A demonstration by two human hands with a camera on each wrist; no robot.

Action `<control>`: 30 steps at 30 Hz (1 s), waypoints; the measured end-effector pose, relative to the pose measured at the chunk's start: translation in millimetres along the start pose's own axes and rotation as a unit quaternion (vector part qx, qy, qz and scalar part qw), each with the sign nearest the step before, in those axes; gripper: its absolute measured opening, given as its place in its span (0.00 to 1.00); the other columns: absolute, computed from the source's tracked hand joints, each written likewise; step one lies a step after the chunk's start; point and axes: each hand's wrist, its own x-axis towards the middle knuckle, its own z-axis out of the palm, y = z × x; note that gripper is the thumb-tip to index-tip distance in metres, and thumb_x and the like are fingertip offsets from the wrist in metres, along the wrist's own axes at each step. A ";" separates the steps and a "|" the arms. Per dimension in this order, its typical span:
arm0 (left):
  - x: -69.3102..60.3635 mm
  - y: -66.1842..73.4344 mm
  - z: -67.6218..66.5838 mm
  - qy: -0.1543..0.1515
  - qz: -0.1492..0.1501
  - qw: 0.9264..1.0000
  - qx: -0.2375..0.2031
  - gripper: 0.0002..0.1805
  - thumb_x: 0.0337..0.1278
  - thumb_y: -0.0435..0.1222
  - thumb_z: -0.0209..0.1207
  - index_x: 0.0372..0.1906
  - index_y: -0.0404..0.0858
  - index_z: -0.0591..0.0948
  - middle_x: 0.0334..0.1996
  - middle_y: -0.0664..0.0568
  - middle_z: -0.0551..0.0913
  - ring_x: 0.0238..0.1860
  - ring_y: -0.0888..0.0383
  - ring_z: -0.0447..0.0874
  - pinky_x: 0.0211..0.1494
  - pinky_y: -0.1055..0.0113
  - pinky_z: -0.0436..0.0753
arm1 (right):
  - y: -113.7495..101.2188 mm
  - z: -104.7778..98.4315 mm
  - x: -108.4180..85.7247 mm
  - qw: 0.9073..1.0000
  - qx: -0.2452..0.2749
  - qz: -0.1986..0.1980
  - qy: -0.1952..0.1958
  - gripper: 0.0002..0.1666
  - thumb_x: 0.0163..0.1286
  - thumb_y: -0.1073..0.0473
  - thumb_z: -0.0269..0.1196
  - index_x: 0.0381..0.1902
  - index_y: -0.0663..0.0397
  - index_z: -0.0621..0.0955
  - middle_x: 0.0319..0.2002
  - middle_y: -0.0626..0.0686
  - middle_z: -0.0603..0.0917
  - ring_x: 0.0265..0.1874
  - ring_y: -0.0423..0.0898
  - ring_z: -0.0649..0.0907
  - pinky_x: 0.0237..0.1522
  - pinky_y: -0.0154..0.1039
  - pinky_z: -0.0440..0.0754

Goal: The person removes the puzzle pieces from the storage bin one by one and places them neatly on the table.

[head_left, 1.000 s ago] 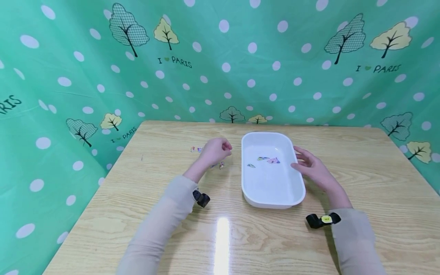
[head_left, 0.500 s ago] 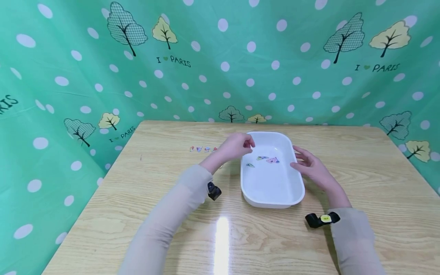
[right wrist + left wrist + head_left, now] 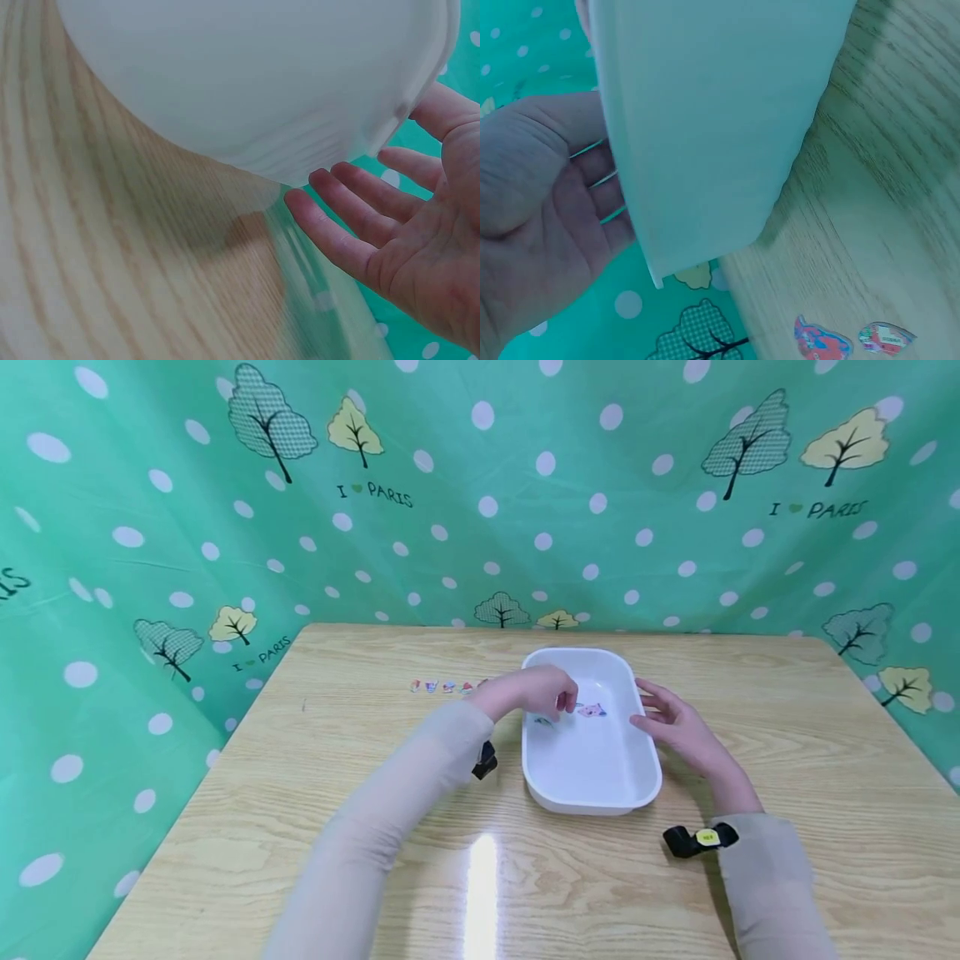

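Observation:
A white plastic tub [image 3: 592, 785] stands on the wooden table [image 3: 330, 760]. My left hand [image 3: 546, 689] reaches over its left side with bent fingers pointing down inside. The tub wall hides its fingertips in the left wrist view, so whether they hold anything cannot be told. A pink sticker-like cutout [image 3: 592, 710] lies on the tub floor to their right, and a greenish cutout [image 3: 543, 722] lies below the hand. My right hand [image 3: 678, 727] holds the tub's right rim, thumb over the edge; in the right wrist view its fingers [image 3: 330, 232] reach the outer wall.
Several small colourful cutouts [image 3: 448, 687] lie in a row on the table left of the tub, the last partly behind my left forearm. A green dotted curtain [image 3: 480, 527] hangs behind and at the sides. Light glares on the table [image 3: 482, 893] in front.
My left hand has moved right from beside the row of cutouts, across the tub's left rim and down into the tub. My right hand has stayed on the right rim.

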 end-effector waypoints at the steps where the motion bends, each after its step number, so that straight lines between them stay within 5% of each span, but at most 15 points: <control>1: 2.0 0.0 0.8 -0.011 -0.001 1.000 0.011 0.11 0.47 0.27 0.60 0.39 0.39 0.80 0.32 0.56 0.78 0.36 0.61 0.72 0.43 0.73 0.72 | -0.3 0.0 -0.3 1.000 -0.002 0.001 0.001 0.42 0.65 0.52 0.57 0.71 0.46 0.50 0.64 0.64 0.62 0.58 0.61 0.69 0.51 0.45 0.76; 12: 5.7 -3.1 12.7 -0.043 -0.077 0.995 0.057 0.12 0.43 0.22 0.55 0.30 0.42 0.77 0.29 0.55 0.76 0.32 0.60 0.72 0.36 0.72 0.73 | -0.8 1.2 -0.3 1.000 0.008 0.004 -0.002 0.42 0.65 0.51 0.57 0.71 0.46 0.50 0.64 0.64 0.61 0.59 0.61 0.68 0.51 0.46 0.76; 30: 9.4 -1.7 19.9 -0.016 -0.087 0.991 0.102 0.09 0.47 0.26 0.54 0.26 0.45 0.74 0.29 0.55 0.78 0.30 0.60 0.73 0.37 0.71 0.73 | -1.2 1.5 0.8 1.000 0.012 0.006 0.001 0.41 0.66 0.54 0.57 0.71 0.48 0.50 0.64 0.64 0.61 0.59 0.61 0.69 0.49 0.40 0.78</control>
